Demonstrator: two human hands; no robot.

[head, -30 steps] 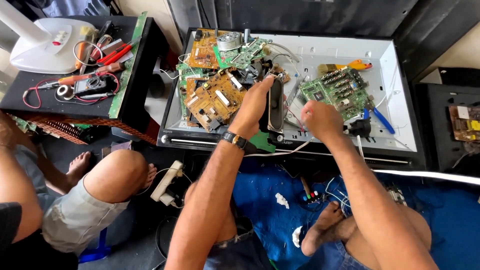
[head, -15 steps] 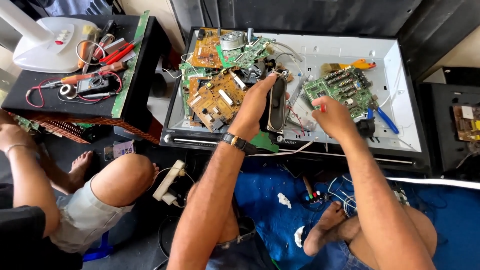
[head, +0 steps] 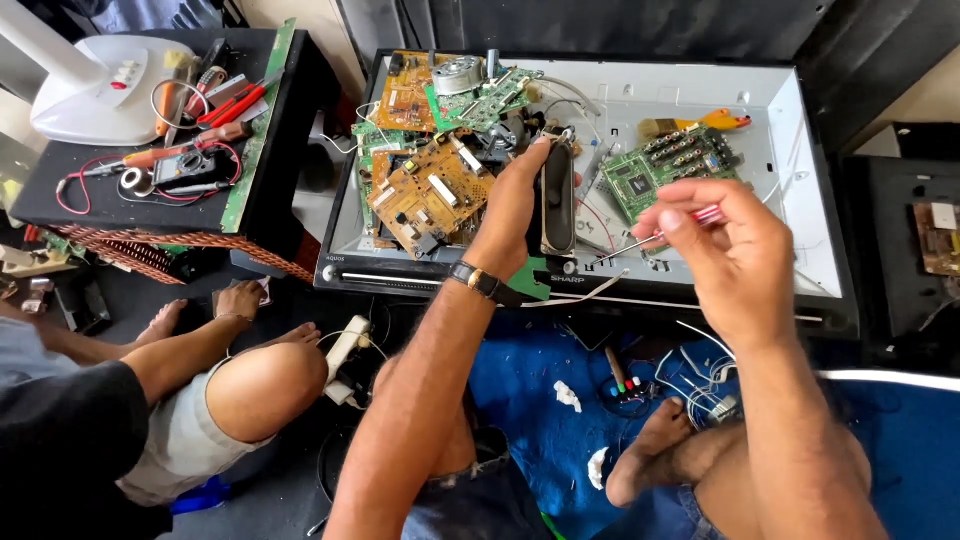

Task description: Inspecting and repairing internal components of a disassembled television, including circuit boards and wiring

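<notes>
Black oblong speaker point(head: 557, 200) is being gripped around its rigid sides by left hand point(head: 515, 205); right hand point(head: 725, 250) is pinching a light screwdriver point(head: 660, 232).

The picture is bright with soft daylight, and the white tray point(head: 800, 130) shines the most, while the black surface point(head: 270, 190) and the floor under it stay dark and hard to see into. The right hand point(head: 725, 255) looks a little smeared and soft, but the left hand point(head: 515, 210) and the brown board point(head: 430, 190) beside it look sharp. Straight lines bend near the edges of the picture, a bright white streak glows low on the right, and only weak shadows fall under the arms.
</notes>
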